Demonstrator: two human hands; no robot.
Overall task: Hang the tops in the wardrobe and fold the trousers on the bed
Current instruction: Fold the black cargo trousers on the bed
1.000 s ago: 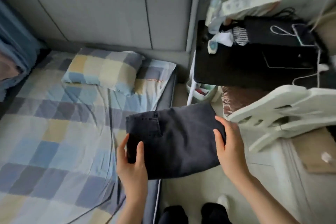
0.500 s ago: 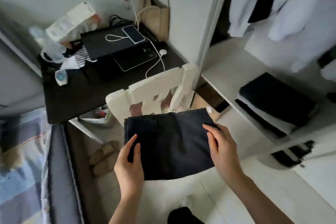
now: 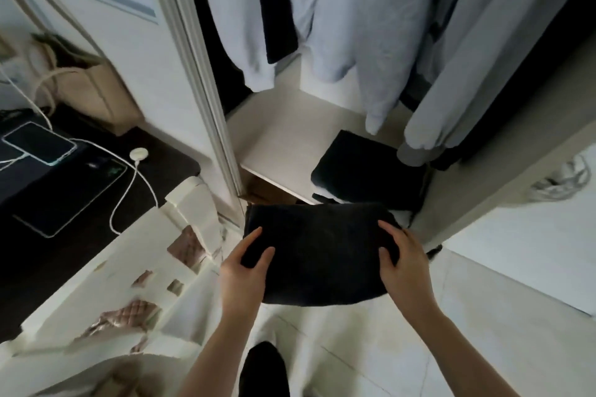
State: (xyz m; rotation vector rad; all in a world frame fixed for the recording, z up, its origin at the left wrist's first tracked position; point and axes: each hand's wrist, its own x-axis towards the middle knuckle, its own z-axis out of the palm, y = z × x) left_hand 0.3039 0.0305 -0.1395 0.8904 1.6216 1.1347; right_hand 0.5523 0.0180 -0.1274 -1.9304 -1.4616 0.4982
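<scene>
Holding the folded trousers (image 3: 317,255) flat in front of me, I grip the left edge with my left hand (image 3: 243,271) and the right edge with my right hand (image 3: 403,263), thumbs on top and fingers curled beneath. They hover just near the wardrobe shelf (image 3: 280,142), where a dark folded stack (image 3: 364,167) lies under hanging tops (image 3: 348,10). A white chair (image 3: 135,271) stands left, beside the dark counter (image 3: 48,229).
</scene>
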